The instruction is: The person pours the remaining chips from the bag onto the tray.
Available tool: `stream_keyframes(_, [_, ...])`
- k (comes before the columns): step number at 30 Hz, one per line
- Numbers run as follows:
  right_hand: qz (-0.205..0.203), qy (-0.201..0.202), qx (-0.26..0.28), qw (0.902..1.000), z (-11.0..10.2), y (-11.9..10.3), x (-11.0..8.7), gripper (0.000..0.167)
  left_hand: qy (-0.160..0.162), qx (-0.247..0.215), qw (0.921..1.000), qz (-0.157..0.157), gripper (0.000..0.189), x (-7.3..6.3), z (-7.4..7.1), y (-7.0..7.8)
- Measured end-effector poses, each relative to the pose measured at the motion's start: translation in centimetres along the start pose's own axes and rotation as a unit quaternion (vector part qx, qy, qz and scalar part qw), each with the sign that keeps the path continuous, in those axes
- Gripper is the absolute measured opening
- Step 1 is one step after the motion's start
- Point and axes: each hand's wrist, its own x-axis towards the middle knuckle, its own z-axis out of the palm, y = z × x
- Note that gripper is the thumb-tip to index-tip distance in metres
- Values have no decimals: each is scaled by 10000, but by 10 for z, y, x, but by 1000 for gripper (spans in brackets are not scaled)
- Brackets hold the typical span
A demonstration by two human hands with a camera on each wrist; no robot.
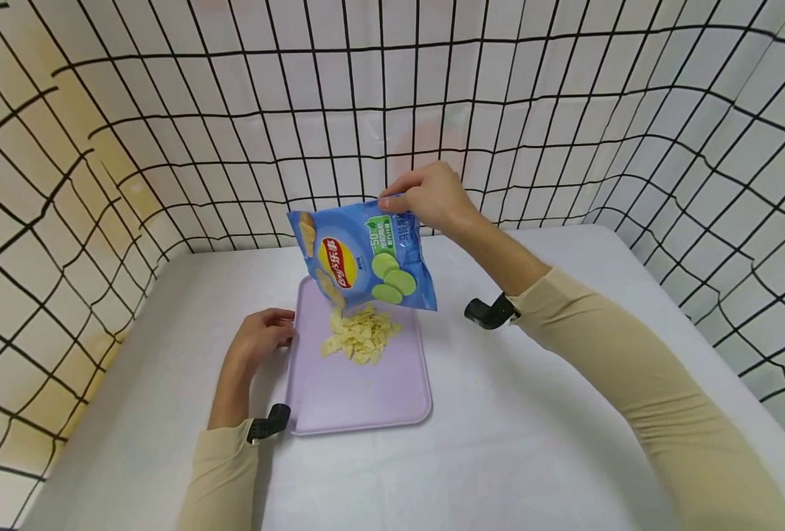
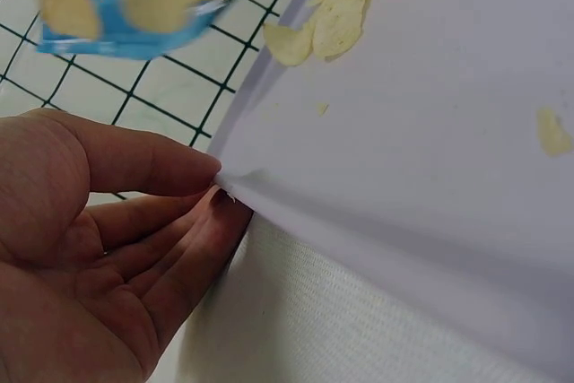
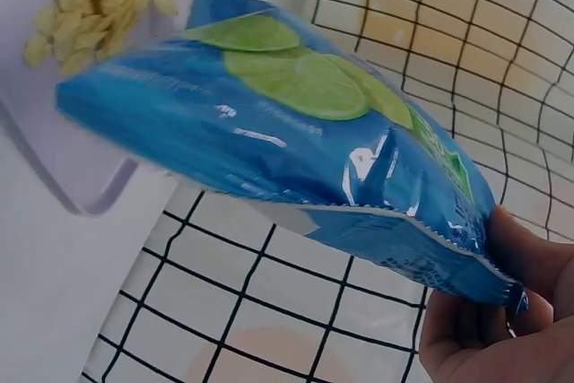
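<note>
My right hand (image 1: 435, 195) pinches the upper corner of a blue potato chip bag (image 1: 359, 254), holding it tilted above the far end of a lilac tray (image 1: 366, 402). Lime slices are printed on the bag (image 3: 296, 82) in the right wrist view. Beneath the bag, a heap of pale yellow potato chips (image 1: 362, 338) lies on the tray. At the tray's left edge, my left hand (image 1: 260, 339) grips the rim. The left wrist view shows that hand's thumb (image 2: 170, 163) on the rim and the other fingers under it. Whether chips remain inside the bag is hidden.
A black wire grid (image 1: 382, 103) stands along the back and both sides of the white-covered table (image 1: 532, 457). Small chip crumbs (image 2: 323, 108) lie on the tray apart from the heap. Black wrist cameras (image 1: 490, 313) sit at both cuffs.
</note>
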Motion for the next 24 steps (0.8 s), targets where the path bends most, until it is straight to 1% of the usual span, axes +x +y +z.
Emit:
stream_keyframes(5, [16,6,21,10000,3,3,1,22,11,-4,10000,15,42,0,0,-2])
stream_keyframes(8, [91,-1,-19,10000,3,3,1,21,43,38,10000,-32,42,1,0,-3])
stream_keyframes(12, [147,-16,-77,9999,3,5,0,21,51,64,10000,-11,42,2,0,-3])
stream_keyframes(17, [206,-40,70,9998,3,7,0,22,49,57,10000,-11,42,2,1,-2])
stream_keyframes(24, [181,-34,40,9998,4,8,1,22,16,60,10000,-41,42,0,1,0])
